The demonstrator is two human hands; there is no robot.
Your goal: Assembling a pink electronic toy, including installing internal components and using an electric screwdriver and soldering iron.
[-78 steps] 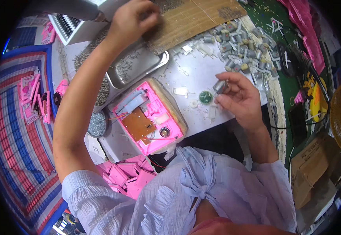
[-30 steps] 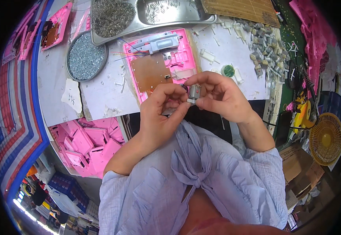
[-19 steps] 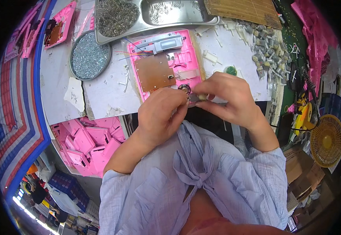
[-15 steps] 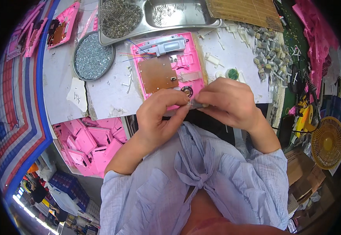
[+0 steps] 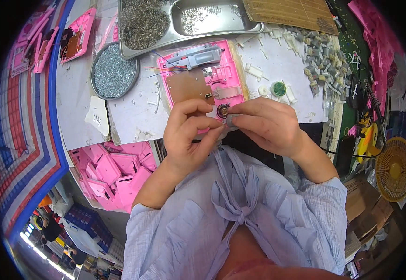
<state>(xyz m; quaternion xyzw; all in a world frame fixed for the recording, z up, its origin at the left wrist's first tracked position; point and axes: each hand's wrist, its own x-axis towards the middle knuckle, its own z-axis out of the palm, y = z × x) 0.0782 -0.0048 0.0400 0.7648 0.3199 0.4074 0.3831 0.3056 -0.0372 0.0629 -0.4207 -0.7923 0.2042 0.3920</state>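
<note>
Between the thumb and fingers of my right hand [image 5: 272, 123] is a small grey part [image 5: 231, 121], mostly covered by the fingertips. My left hand [image 5: 184, 135] meets it from the other side, its thumb and index finger pinched together; what they grip is too small to make out. Both hands are over the near edge of a pink plastic housing [image 5: 235, 72] on the table. Inside the housing are a brown circuit board [image 5: 189, 86], a light grey plastic piece [image 5: 203, 58] and a round dark component [image 5: 223, 110]. Loose wires stick out at its left.
A round dish [image 5: 115, 72] of small metal pieces stands left, below a steel tray [image 5: 193, 36] of springs. Grey and white parts [image 5: 317, 60] are heaped at right, near a green-topped round item [image 5: 278, 88]. Pink panels [image 5: 114, 172] fill a bin lower left. A yellow fan [image 5: 395, 169] stands right.
My left index finger has drawn back and lower, uncovering the round dark component. The grey part stays in my right fingers. The whole view has shifted slightly.
</note>
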